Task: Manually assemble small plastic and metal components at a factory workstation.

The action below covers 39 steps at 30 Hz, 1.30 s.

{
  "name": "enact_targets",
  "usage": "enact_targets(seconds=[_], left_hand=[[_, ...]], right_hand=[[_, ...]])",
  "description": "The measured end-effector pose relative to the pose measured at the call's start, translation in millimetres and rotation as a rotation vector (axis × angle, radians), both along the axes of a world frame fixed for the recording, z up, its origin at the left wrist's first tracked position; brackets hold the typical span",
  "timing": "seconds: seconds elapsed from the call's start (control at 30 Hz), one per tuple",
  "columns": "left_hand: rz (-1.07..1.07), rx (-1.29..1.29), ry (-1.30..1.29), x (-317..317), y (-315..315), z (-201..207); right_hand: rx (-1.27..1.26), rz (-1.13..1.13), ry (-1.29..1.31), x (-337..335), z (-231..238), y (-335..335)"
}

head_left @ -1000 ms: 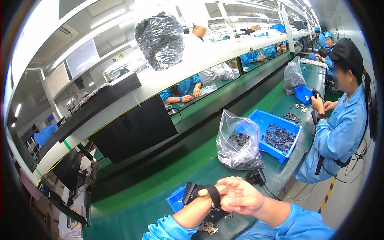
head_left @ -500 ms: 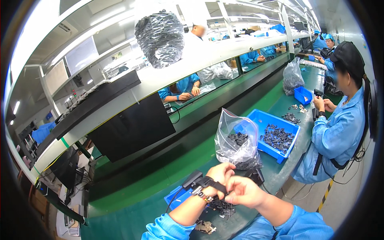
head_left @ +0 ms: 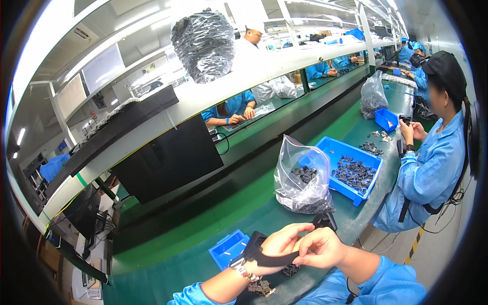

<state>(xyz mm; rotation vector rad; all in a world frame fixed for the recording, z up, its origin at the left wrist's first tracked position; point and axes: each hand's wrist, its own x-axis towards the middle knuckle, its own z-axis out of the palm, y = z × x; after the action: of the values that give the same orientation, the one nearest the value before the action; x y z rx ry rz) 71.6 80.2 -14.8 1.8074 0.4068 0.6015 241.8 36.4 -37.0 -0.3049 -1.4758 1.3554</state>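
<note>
My left hand [head_left: 282, 243] is held over the near bench with its fingers stretched to the right. A black device [head_left: 254, 248] sits at its wrist, above a beaded bracelet [head_left: 246, 272]. My right hand [head_left: 323, 249] pinches the black strap [head_left: 277, 260] that runs from this wrist device, pulling it taut beneath the left palm. Just beyond my right hand is another black device [head_left: 325, 221]; how it is fastened is hidden. Below the hands lie small black parts [head_left: 291, 271], partly covered, and a little pile of brown and pale pieces [head_left: 262, 288].
A small blue bin [head_left: 223, 254] stands left of my hands. Ahead are a clear zip bag [head_left: 300, 190] of black parts and a larger blue bin [head_left: 356, 195] with more. At right sits a co-worker in blue [head_left: 432, 152]. A dark panel [head_left: 168, 157] hangs under the shelf.
My left hand and its wrist device have turned and dropped slightly. My right hand has shifted right, drawing the strap out straighter. The small blue bin is less covered.
</note>
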Motion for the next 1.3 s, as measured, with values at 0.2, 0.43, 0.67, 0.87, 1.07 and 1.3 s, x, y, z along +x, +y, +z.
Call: enact_targets(seconds=[0.2,0.43,0.67,0.87,1.07,1.3], left_hand=[[0.122,0.925,0.402,-4.3,-53.2,21.1],[0.539,0.800,-0.143,-27.6,-72.7,23.2],[0.501,-0.147,-0.192,-46.5,-67.0,4.2],[0.472,-0.292,0.249,-101.9,-90.0,-0.7],[1.284,0.104,0.481,-166.4,-161.6,4.9],[1.669,0.013,0.416,-214.2,-232.5,-26.7]], right_hand=[[-0.187,-0.229,0.547,5.3,18.7,-1.2],[-0.045,-0.095,0.493,26.7,43.6,7.0],[-0.114,0.040,0.503,-4.9,42.1,19.9],[0.124,-0.147,0.402,-6.2,56.4,30.2],[0.290,-0.267,-0.291,-5.7,76.0,28.5],[0.131,-0.286,-0.001,-0.2,98.1,52.5]])
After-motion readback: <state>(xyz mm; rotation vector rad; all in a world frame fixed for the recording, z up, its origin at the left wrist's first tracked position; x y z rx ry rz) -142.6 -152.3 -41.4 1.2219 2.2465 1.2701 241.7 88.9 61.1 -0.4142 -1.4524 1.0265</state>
